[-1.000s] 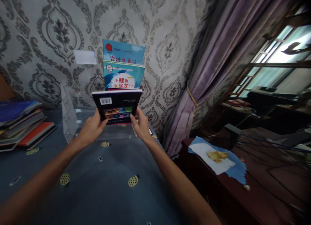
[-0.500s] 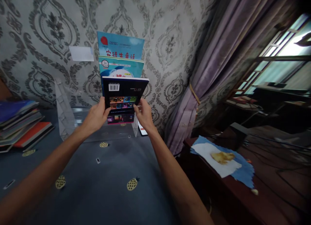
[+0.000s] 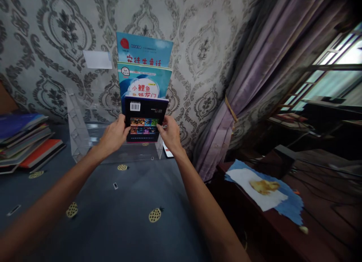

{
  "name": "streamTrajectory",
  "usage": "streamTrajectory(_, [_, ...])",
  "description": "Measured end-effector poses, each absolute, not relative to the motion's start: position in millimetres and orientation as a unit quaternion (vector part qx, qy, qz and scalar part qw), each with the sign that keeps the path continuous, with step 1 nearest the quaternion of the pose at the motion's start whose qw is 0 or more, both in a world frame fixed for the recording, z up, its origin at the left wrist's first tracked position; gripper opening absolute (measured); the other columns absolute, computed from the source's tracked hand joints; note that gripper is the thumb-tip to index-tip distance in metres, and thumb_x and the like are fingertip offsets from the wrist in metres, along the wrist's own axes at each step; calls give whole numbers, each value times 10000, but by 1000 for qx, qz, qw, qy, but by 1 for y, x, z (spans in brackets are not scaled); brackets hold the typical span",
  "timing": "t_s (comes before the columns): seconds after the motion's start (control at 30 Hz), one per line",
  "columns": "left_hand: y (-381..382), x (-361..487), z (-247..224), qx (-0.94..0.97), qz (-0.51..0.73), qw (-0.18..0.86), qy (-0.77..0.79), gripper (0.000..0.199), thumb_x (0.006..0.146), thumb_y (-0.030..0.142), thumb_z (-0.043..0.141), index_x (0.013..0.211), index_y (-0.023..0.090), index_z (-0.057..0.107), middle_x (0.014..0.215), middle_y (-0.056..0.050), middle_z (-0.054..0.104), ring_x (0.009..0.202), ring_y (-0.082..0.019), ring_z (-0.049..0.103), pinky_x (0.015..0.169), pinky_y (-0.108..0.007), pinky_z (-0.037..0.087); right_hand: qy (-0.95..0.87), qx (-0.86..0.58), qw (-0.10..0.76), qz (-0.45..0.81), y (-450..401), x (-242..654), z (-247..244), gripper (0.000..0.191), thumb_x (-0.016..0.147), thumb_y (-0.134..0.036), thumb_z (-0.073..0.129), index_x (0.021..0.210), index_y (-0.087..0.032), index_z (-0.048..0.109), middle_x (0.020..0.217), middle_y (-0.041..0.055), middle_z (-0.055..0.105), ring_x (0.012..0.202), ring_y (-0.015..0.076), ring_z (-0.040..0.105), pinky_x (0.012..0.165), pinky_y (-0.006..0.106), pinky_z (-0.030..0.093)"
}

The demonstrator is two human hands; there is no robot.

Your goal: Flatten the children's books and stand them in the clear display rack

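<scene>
Both my hands grip a black book [image 3: 144, 113] by its side edges, its barcode and rows of small colour pictures facing me. My left hand [image 3: 115, 133] is closed on the left edge, thumb on the cover. On the opposite edge, my right hand [image 3: 170, 133] holds it with the thumb in front. Behind stand a blue-green book [image 3: 145, 80] with a white oval and a taller light-blue book [image 3: 147, 48] with red lettering. The clear acrylic rack [image 3: 77, 130] surrounds the lower part of the books; the black book hides where they rest.
On the left lies a stack of books [image 3: 24, 141]. A phone [image 3: 167, 151] is partly hidden behind my right wrist. Tied purple curtain [image 3: 217, 122] hangs at right, above a dark red desk [image 3: 319, 231] bearing a blue cloth [image 3: 294, 209] and cables. Patterned wallpaper backs the table [image 3: 118, 231].
The black book has sunk lower and stands more upright in front of the others, showing more of the blue-green cover. Both hands still hold it. The view has shifted slightly.
</scene>
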State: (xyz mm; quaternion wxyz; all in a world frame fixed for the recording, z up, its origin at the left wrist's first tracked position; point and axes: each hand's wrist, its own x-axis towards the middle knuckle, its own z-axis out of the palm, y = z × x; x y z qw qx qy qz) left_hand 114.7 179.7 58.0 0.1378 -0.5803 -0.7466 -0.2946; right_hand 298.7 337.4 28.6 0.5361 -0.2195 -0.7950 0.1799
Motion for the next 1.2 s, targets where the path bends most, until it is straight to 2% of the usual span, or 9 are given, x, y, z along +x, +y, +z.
streamTrajectory(0.2, [179,113,53,-568,-289,140,-758,299,987,256,501,1261,167,420,1095,-170,724,991,-317,725,837,-425,559,-781,-245,539,197,333,299,31,346,860,-250,606,1198,-187,637,955,71,708,790,215,653,784,378,536])
streamTrajectory(0.37, [180,115,50,-559,-303,123,-762,303,1005,250,433,1295,162,427,1070,-175,746,959,-321,740,827,-434,552,-777,-250,543,197,338,298,31,369,876,-267,582,1220,-166,671,960,95,727,813,234,660,819,405,544])
streamTrajectory(0.67, [183,116,49,-542,-277,152,-778,241,1027,283,402,1229,166,464,913,-129,745,866,-298,741,759,-386,545,-763,-247,560,205,343,296,26,346,859,-218,554,1149,-193,741,935,86,747,824,231,659,834,395,543])
streamTrajectory(0.83, [187,112,52,-553,-275,148,-772,181,1033,280,393,1102,176,525,948,-139,736,919,-294,726,784,-379,530,-741,-275,571,224,340,292,28,277,850,-231,574,1035,-179,773,944,106,772,833,248,681,824,400,546])
streamTrajectory(1.0, [190,110,52,-552,-273,148,-774,150,1033,260,399,1062,188,528,947,-127,733,929,-282,720,781,-357,519,-713,-289,587,250,338,289,33,217,835,-225,591,927,-172,781,914,108,784,811,242,694,811,384,552])
streamTrajectory(1.2, [190,114,53,-545,-264,146,-782,159,1043,262,385,1070,178,518,986,-146,727,940,-300,721,777,-366,512,-704,-285,592,270,337,290,32,208,830,-253,611,929,-179,779,925,92,793,823,230,702,832,375,553])
